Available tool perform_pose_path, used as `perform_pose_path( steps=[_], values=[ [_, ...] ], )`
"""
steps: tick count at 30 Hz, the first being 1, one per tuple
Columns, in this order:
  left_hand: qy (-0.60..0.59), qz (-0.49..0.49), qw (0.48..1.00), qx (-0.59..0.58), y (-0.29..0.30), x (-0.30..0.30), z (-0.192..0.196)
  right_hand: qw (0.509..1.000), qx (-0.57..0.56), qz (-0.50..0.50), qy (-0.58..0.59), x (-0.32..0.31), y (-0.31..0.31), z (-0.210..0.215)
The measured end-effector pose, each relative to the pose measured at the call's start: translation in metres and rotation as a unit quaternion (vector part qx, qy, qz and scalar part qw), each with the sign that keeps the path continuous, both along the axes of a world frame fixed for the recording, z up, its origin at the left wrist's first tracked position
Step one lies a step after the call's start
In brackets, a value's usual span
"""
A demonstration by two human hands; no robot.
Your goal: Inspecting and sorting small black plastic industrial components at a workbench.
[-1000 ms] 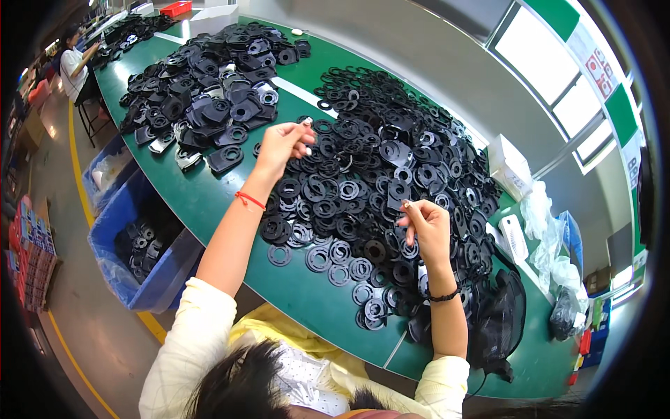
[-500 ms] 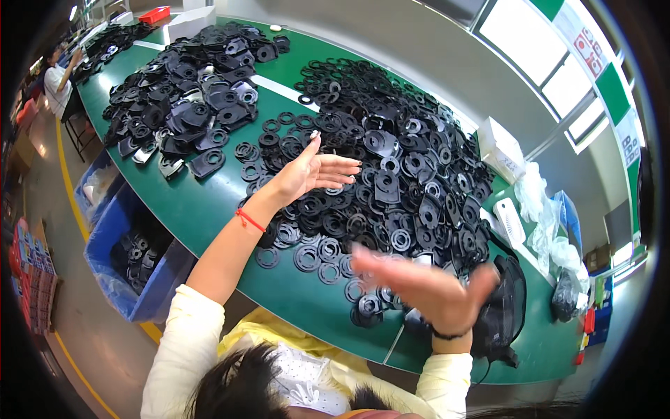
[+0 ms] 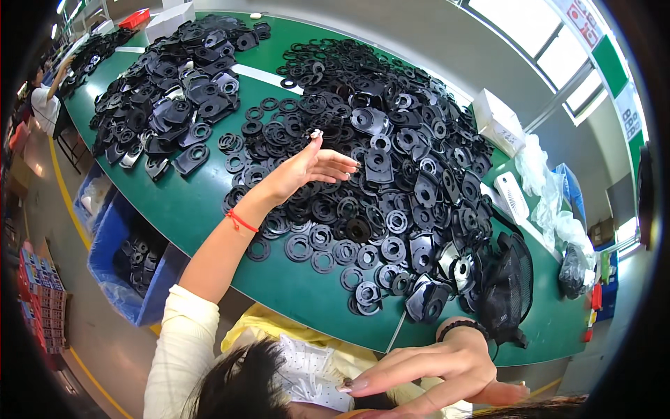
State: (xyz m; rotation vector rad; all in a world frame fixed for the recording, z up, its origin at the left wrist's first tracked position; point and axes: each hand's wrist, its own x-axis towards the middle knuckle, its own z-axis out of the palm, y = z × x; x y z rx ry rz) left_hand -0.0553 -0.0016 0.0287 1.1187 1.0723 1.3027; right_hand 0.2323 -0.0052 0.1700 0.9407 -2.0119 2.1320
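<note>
My left hand (image 3: 307, 170), a red cord at its wrist, hovers over the near left part of a big heap of black ring-shaped parts (image 3: 298, 248). Its fingers are stretched out, the thumb stands up apart, and nothing is held. Mixed among the rings are black plates with a round hole (image 3: 379, 167). My right hand (image 3: 436, 366), with a dark band at the wrist, is drawn back in front of my body, below the table's near edge. Its fingers are extended and spread, and no part shows in it.
A second heap of black plates (image 3: 174, 105) lies to the left on the green table (image 3: 279, 286). At right are a black mesh bag (image 3: 506, 286), a white box (image 3: 497, 122), a white slotted object (image 3: 511, 199) and clear plastic bags (image 3: 548, 188). A blue bin (image 3: 157, 293) stands below the left edge.
My right hand has moved from above the near edge of the heap back toward my body. My left hand stays over the heap, its fingers slightly more bent. The view has shifted a little.
</note>
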Motion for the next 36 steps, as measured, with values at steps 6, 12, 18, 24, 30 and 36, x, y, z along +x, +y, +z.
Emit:
perform_pose_path(
  steps=[6,12,18,24,30,36],
  values=[
    [0.015,-0.004,1.0,0.005,0.0,0.001,0.003,0.871,-0.162,-0.241,0.396,-0.036,-0.049,-0.054],
    [0.022,0.007,1.0,0.007,-0.004,-0.001,0.002,0.898,-0.065,-0.217,0.378,-0.01,-0.022,-0.052],
    [0.021,0.01,1.0,0.009,-0.003,-0.002,0.0,0.988,0.092,-0.122,-0.009,0.019,0.005,0.001],
    [0.022,0.009,1.0,0.016,0.0,0.001,0.003,0.984,0.017,-0.168,0.053,0.013,-0.007,0.0],
    [0.02,0.014,1.0,0.015,-0.001,0.0,0.001,0.956,-0.049,-0.215,0.196,0.012,-0.009,-0.006],
    [0.022,0.02,0.999,0.016,-0.004,-0.004,0.0,0.964,-0.062,-0.179,0.188,0.012,-0.006,-0.008]
  ],
)
